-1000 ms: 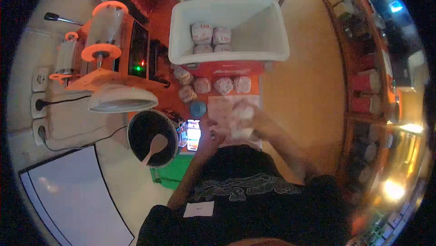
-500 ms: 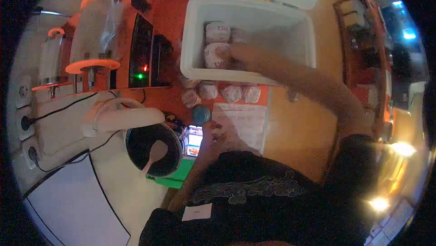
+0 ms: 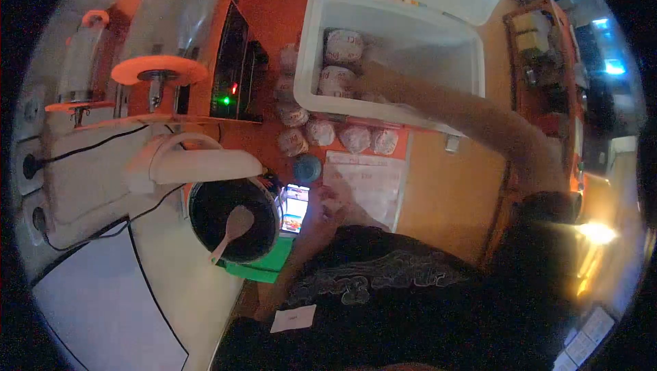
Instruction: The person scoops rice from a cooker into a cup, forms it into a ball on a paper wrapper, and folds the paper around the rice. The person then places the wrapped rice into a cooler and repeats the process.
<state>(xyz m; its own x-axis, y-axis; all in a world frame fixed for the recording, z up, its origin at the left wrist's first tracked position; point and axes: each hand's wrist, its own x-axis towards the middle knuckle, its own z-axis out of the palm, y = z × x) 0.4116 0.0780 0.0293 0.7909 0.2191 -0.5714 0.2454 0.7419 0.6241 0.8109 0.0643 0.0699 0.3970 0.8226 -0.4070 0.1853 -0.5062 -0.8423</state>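
We are holding our right hand [image 3: 366,78] inside the white cooler box [image 3: 426,37], beside paper-wrapped parcels [image 3: 337,82]; its grip is blurring, as is our left hand's [image 3: 330,202], so we cannot tell either. We should be pressing lightly, aligning parcels squarely.

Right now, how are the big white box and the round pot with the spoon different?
The white box is rectangular; the pot is round. The box is pale inside; the pot is dark inside. The box holds wrapped bundles; the pot has a spoon. Both stand open.
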